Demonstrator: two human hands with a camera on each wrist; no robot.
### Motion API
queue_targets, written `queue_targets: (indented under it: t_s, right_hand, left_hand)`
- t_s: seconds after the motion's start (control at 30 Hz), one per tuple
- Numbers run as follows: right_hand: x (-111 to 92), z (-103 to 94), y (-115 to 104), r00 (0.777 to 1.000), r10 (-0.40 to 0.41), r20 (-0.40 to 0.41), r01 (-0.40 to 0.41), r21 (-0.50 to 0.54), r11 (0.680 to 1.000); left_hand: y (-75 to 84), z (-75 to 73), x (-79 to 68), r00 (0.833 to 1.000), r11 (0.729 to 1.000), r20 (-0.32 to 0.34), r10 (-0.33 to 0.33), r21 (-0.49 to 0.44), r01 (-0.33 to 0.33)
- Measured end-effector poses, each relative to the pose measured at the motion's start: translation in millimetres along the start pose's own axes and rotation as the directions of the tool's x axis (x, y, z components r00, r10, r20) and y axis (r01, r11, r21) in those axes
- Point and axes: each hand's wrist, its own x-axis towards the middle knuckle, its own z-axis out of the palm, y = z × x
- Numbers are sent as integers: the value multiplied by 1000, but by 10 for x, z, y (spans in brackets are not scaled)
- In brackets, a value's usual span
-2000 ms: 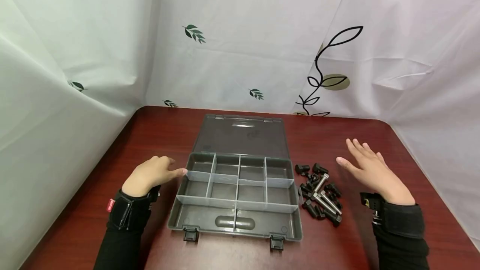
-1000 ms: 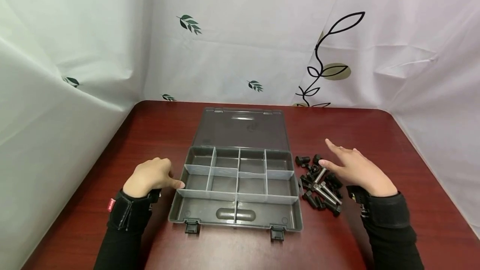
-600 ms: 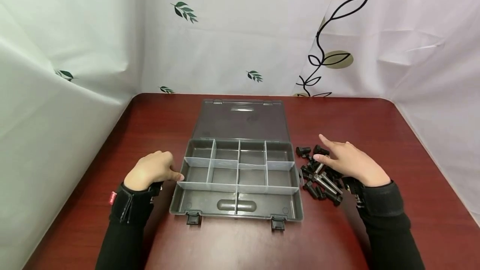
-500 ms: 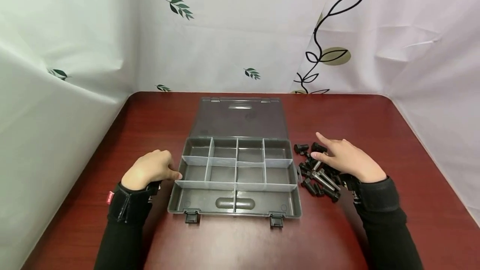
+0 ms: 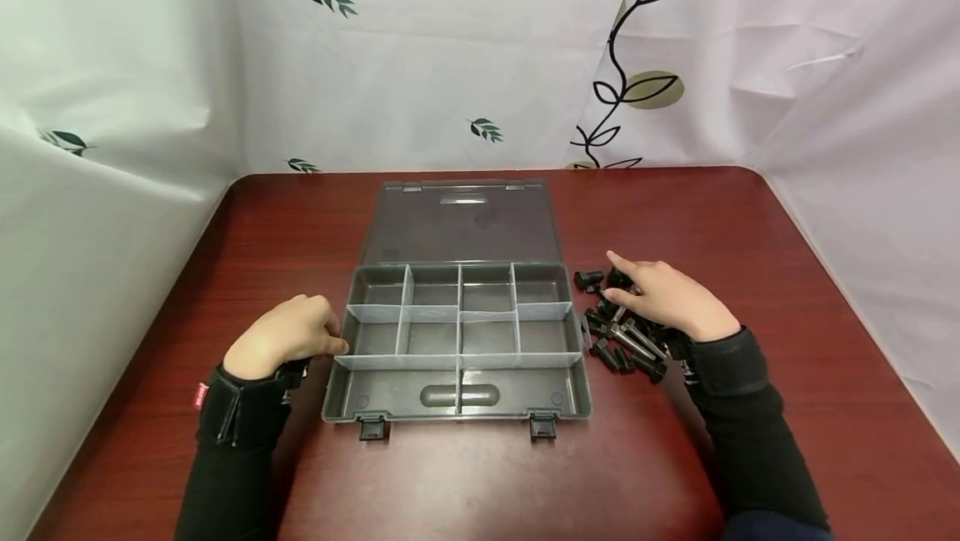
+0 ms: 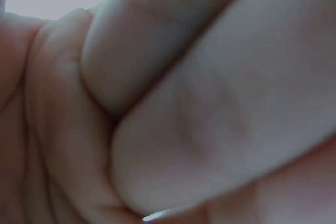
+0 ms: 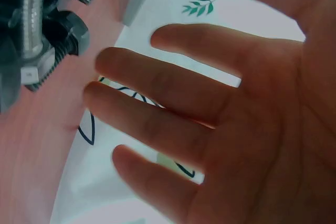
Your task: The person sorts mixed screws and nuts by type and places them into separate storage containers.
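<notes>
Left hand (image 5: 285,336): fingers curled toward the palm, thumb at the left rim of the box (image 5: 390,391). Right hand (image 5: 669,298): fingers extended, released, over black and silver bolts (image 5: 633,343) just right of the box. Lid (image 5: 461,228): open, behind the box. Latches (image 5: 373,428): two, along its front.

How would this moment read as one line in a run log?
left hand: fingers curled, thumb at left edge of box | right hand: fingers extended, over bolts, holding none | lid: folded open
</notes>
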Motion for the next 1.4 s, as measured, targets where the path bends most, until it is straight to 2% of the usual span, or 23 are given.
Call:
queue_targets:
  t_s: [0.33,0.47,0.8,1.03,1.4]
  right_hand:
    - [184,114,-55,984,-114,-136,109,-48,993]
    - [256,159,-62,977,-139,-163,130,-65,989]
    - [375,179,-80,978,-143,-155,129,-95,987]
    - [378,185,-66,988,-117,-99,108,-89,990]
    - [372,272,-71,990,-126,-66,119,-104,987]
  left_hand:
    - [0,-36,-3,1000,1000,-6,5,1,-5]
    - [2,-52,-2,1000,1000,-11,9,6,-8]
    - [4,-46,3,1000,1000,-16,5,13,-4]
    - [-2,-26,0,1000,1000,-10,-5,5,5]
    - [-23,-1,4,1000,1000,-24,16,-1,-16]
